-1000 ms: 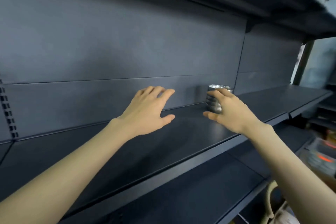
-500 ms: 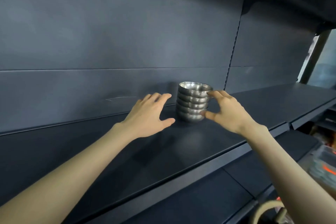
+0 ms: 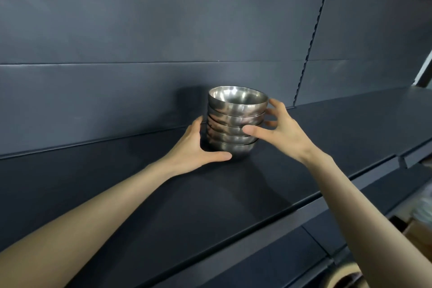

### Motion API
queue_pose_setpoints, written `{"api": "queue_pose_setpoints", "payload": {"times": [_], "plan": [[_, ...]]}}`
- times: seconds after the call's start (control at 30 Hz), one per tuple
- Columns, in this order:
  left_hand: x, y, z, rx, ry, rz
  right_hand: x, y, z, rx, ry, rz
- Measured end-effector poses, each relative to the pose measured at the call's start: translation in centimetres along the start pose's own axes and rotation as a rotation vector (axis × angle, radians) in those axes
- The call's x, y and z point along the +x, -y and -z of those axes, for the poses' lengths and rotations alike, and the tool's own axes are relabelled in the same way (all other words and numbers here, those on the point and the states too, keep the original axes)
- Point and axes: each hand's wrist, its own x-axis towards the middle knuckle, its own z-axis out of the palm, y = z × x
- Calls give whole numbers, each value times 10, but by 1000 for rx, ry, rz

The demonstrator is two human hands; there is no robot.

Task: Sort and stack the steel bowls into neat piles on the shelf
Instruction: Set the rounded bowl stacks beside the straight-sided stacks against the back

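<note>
Both my left hand (image 3: 194, 145) and right hand (image 3: 282, 131) curl fingers (image 3: 254, 130) round the crookedly piled bowls (image 3: 236, 112), so uneven squeezing could topple them.

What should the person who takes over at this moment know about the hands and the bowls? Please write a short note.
Left hand: cups the base of the bowl stack, thumb in front.
Right hand: pinches the stack's right side, thumb on a middle bowl.
Things: about five steel bowls nested, standing on the shelf near the back panel.
Done: one pile is built.
To do: square it up, release; no other bowls in view.
</note>
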Motion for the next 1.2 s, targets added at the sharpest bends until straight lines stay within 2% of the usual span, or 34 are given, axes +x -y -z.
{"api": "queue_pose_setpoints", "payload": {"times": [0.27, 0.77, 1.0, 1.2], "plan": [[14, -1, -23, -210, -73, 48, 23, -20, 1, 126, 113, 67], [5, -13, -32, -229, -200, 136, 33, -32, -5, 249, 98, 111], [-28, -29, -12, -251, -307, 100, 21, -4, -12, 287, 129, 195], [-99, -39, 27, -248, -444, 97, -13, 53, -40, 320, 212, 281]]}}
